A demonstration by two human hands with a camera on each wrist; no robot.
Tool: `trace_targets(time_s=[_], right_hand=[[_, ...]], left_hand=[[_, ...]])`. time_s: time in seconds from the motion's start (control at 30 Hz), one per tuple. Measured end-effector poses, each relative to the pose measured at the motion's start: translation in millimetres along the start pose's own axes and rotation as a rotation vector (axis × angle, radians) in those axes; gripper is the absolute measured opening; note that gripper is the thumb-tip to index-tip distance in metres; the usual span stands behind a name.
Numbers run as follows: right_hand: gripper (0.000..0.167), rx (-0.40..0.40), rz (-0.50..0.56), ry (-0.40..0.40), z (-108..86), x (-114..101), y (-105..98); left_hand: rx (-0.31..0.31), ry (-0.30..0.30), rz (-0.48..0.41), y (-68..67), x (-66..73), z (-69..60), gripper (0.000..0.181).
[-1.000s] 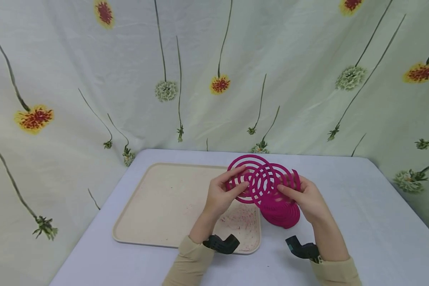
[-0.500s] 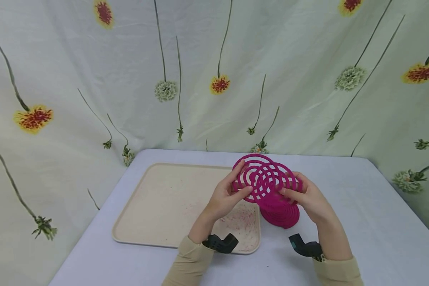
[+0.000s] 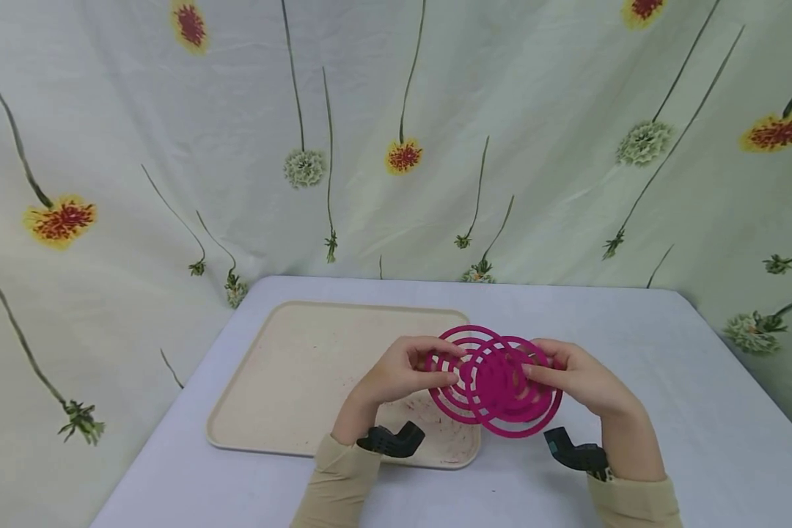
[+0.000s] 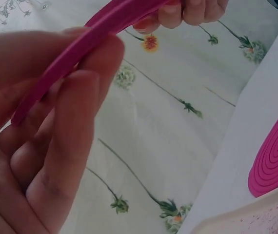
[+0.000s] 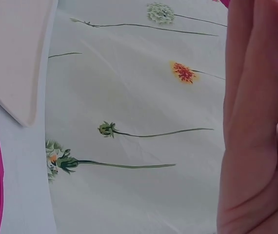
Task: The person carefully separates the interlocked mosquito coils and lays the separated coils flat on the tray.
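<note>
Two overlapping magenta openwork ring discs hang between my hands; I cannot tell whether they are joined. My left hand [image 3: 402,370] pinches the left ring disc [image 3: 470,328] by its outer side, thumb in front. On the other side, my right hand [image 3: 581,374] grips the right ring disc [image 3: 515,433] between thumb and fingers. Edge-on in the left wrist view, a curved magenta band [image 4: 66,63] passes between the left fingers. Below lies a tightly coiled magenta spiral disc [image 4: 275,151] on the table, largely covered by the held discs in the head view.
A beige tray [image 3: 343,367] with reddish specks near its right end lies left of the coiled disc. Both rest on a white-covered table [image 3: 647,367]. A flower-printed cloth [image 3: 554,147] hangs behind the table. Black cameras sit on both wrists.
Both hands have lowered the held ring discs toward the table, over the coiled disc, which was visible beneath them before. The right hand has also shifted slightly right.
</note>
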State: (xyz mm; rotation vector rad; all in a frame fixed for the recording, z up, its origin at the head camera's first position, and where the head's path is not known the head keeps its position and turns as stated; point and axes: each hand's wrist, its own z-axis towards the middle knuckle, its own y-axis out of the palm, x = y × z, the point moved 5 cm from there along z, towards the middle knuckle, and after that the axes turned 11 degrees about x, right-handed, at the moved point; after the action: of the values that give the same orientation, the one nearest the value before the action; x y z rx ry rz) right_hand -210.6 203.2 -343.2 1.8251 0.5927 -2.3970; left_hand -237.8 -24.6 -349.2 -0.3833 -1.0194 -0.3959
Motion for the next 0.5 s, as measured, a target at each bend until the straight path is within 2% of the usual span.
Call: trace_targets(time_s=[0.1, 0.23, 0.4, 0.5], right_hand=[[0.032, 0.097, -0.029, 0.013, 1.5, -0.7, -1.7], [0.034, 0.244, -0.037, 0.024, 2.8, -1.7, -4.2], [0.034, 0.372, -0.013, 0.032, 5.4, -2.7, -3.6], [0.033, 0.408, 0.055, 0.012, 7.3, -3.8, -1.4]], left_hand=[[0.08, -0.014, 0.008, -2.8, 0.8, 0.9, 0.037], [0.228, -0.014, -0.009, -6.3, 2.0, 2.6, 0.039], [0.392, 0.0, -0.012, -7.7, 2.2, 4.3, 0.038], [0.471, 0.023, -0.031, -8.3, 3.4, 5.0, 0.039]])
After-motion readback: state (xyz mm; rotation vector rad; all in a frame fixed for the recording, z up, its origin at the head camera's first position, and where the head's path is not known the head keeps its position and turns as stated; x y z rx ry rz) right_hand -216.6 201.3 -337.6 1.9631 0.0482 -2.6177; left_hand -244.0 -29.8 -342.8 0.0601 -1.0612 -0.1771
